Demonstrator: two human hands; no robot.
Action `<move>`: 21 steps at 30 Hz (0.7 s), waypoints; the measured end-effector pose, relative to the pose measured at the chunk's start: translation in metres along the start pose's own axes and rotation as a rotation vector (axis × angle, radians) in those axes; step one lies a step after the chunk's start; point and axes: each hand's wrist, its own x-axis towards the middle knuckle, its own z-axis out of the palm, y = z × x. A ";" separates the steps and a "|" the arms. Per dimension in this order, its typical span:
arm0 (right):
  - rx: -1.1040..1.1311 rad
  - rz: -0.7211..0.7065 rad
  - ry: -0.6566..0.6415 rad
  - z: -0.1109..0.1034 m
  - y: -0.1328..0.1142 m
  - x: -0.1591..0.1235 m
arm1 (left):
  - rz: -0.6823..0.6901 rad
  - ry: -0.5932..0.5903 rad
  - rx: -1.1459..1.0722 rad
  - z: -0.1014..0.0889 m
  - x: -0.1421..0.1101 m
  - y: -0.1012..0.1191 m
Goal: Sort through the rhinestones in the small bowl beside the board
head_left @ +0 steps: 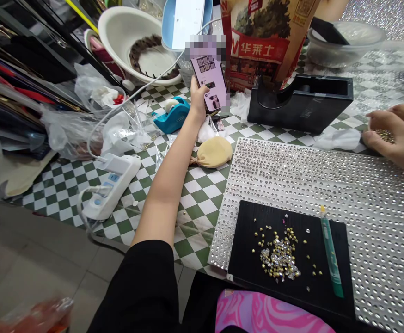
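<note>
My left hand (199, 99), arm stretched far forward, is closed around a smartphone (211, 78) with its lit screen facing me and the thumb on it. At the right edge, my right hand (401, 132) has its fingers curled over small gold pieces; what contains them is mostly hidden. A black board (250, 263) lies near me on a silver studded sheet (378, 222). On the board are a pile of clear and gold rhinestones (280, 256) and a green pen-like tube with a yellow tip (332, 254). Just below the phone rests a beige pouch (215, 152).
A black tape dispenser (301, 104) and a printed paper bag (260, 41) stand at the back. Left are a blue tape dispenser (172, 115), a white power strip (113, 187) with cables, plastic bags (73, 132) and a white basin (115, 27). Another person's arm (332, 8) shows at the top right.
</note>
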 end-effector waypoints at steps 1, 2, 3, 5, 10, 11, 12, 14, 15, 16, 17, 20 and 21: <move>0.001 -0.002 0.004 0.000 0.000 0.000 | -0.010 0.017 0.008 0.000 0.000 0.000; -0.001 -0.001 0.005 0.001 0.000 0.000 | -0.014 0.031 0.012 0.000 0.000 0.000; -0.005 0.001 0.004 0.001 0.000 0.000 | -0.018 0.035 0.011 0.000 0.000 -0.001; -0.016 0.006 -0.003 0.001 0.000 0.000 | -0.009 0.028 -0.005 0.000 0.001 -0.001; -0.026 0.006 -0.021 -0.002 0.000 0.000 | -0.009 0.030 -0.022 0.000 0.000 0.000; -0.026 0.002 -0.019 -0.002 0.000 0.000 | -0.020 0.033 -0.007 0.001 0.000 0.001; -0.026 -0.001 -0.015 -0.002 0.000 0.000 | -0.026 0.032 0.010 0.001 -0.001 0.002; -0.026 -0.003 -0.004 -0.002 0.000 0.000 | -0.018 0.025 0.026 0.003 -0.003 0.004; -0.026 -0.004 -0.001 -0.001 0.000 0.000 | -0.014 0.021 0.020 0.004 -0.004 0.005; -0.026 -0.004 0.002 -0.001 0.000 0.000 | -0.011 0.018 0.004 0.004 -0.005 0.006; -0.025 -0.007 0.004 0.000 0.000 0.001 | -0.006 0.015 -0.012 0.004 -0.006 0.007; -0.025 -0.017 0.015 0.001 0.002 0.001 | -0.009 0.004 -0.032 0.003 -0.006 0.006; -0.027 -0.018 0.017 0.001 0.002 0.001 | -0.011 0.006 -0.023 0.003 -0.005 0.005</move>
